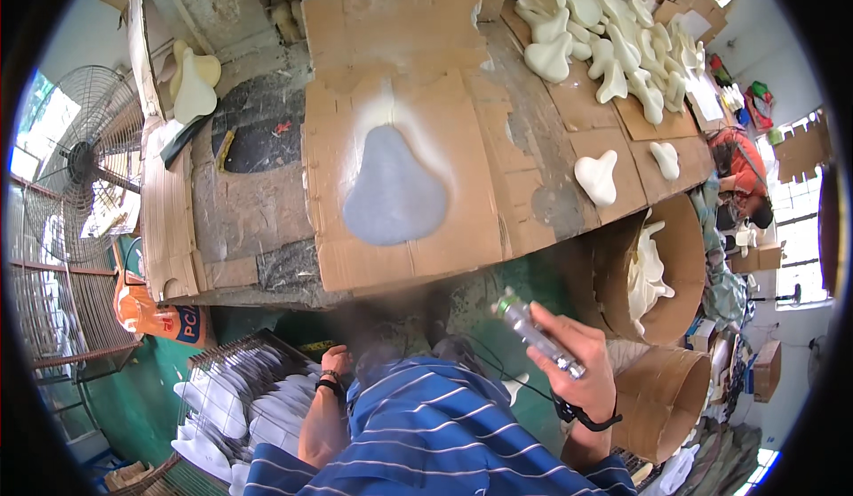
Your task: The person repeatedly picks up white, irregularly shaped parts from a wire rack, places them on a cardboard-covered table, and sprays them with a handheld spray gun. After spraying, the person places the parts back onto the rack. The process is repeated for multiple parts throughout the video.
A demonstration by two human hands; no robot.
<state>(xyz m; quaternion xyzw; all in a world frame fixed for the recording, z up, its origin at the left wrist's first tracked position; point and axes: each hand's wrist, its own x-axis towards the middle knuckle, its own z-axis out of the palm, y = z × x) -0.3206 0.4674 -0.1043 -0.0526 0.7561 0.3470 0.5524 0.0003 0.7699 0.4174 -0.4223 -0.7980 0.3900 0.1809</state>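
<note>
My right hand (577,354) is closed around a metal spray gun (539,334) with a green part near its tip, held in front of the table's near edge. Down beside my left side, my left hand (336,361) has its fingers curled, and no object shows in it. It is nearest to a wire crate of white saddle-shaped pieces (280,407). On the cardboard sheet (342,105) in the middle of the table is a grey saddle-shaped form (395,189), ringed by whitish overspray. I cannot tell whether that form is a piece or a mark.
Cream saddle-shaped pieces (613,38) are heaped at the table's far right, with two lying apart nearer. Round cardboard bins (680,274) stand at right. A wire-caged fan (82,163) and an orange sack (147,309) are at left. A co-worker in orange (745,167) is at far right.
</note>
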